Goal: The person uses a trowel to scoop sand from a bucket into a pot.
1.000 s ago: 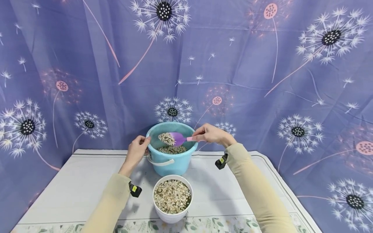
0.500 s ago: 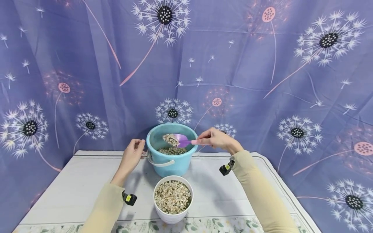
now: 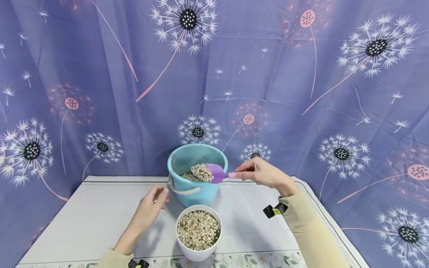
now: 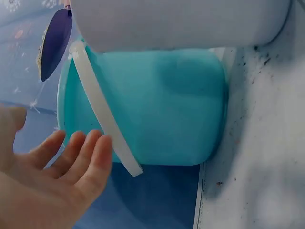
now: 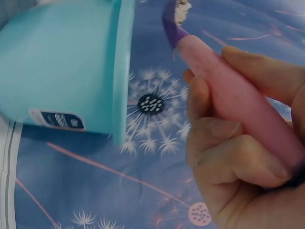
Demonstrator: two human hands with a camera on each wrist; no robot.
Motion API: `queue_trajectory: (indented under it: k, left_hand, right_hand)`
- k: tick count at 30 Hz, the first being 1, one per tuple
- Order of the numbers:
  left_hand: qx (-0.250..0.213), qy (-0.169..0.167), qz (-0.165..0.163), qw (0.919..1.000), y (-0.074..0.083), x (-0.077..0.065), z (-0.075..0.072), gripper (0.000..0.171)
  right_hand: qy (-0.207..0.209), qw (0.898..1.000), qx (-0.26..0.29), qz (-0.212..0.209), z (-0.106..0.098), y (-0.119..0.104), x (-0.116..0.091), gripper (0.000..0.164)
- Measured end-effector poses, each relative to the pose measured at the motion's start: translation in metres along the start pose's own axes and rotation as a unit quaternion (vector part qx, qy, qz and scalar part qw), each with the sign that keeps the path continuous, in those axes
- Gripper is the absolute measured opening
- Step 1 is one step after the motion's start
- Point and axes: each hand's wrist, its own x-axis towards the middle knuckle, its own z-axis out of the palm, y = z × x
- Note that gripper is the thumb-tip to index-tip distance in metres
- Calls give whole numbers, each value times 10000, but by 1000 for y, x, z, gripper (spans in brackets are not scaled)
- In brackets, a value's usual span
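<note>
My right hand (image 3: 264, 172) grips the pink handle (image 5: 233, 90) of a small purple trowel (image 3: 216, 173). Pale, grainy potting mix (image 3: 202, 172) is heaped on its blade, which is above the near right rim of a light blue bucket (image 3: 197, 191). More of the mix lies inside the bucket. My left hand (image 3: 149, 208) is held in the air left of the bucket, fingers loosely bent and holding nothing. Nearer to me stands a white pot (image 3: 196, 255), filled almost to its rim with the same kind of grainy mix.
A white bail handle (image 3: 184, 191) hangs down the bucket's front. The white tablecloth (image 3: 100, 208) has a leafy printed band along its near side, and dark crumbs (image 4: 267, 61) lie on it. Behind rises a purple dandelion-print curtain (image 3: 161, 123).
My left hand has let go of the bucket's rim and come down and nearer to me. The loaded trowel has moved from over the bucket's middle toward its near right rim.
</note>
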Motion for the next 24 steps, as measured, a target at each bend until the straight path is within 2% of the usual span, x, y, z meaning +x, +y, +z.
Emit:
queue_trajectory:
  k: [5, 8, 10, 16, 20, 24]
  left_hand:
    - [228, -789, -45, 9966, 1, -9, 4, 36]
    - [408, -1103, -19, 9931, 1, -13, 5, 38]
    - [437, -1295, 105, 9906, 1, -15, 6, 39]
    - [491, -2014, 359, 9776, -1, -21, 13, 43]
    - [559, -2224, 495, 9721, -1, -26, 15, 45]
    - [766, -2222, 564, 9704, -3, -31, 14, 55]
  right_hand:
    - [-20, 9995, -155, -292, 18, -5, -21, 12]
    - [-29, 9991, -44, -410, 31, -2, -29, 11]
    - [-20, 9990, 38, -447, 39, 0, -35, 11]
    - [164, 9983, 135, -547, 53, -13, -56, 10]
    - [158, 9973, 13, -712, 60, -5, -58, 9]
    - [51, 9977, 4, -675, 69, 5, -57, 12]
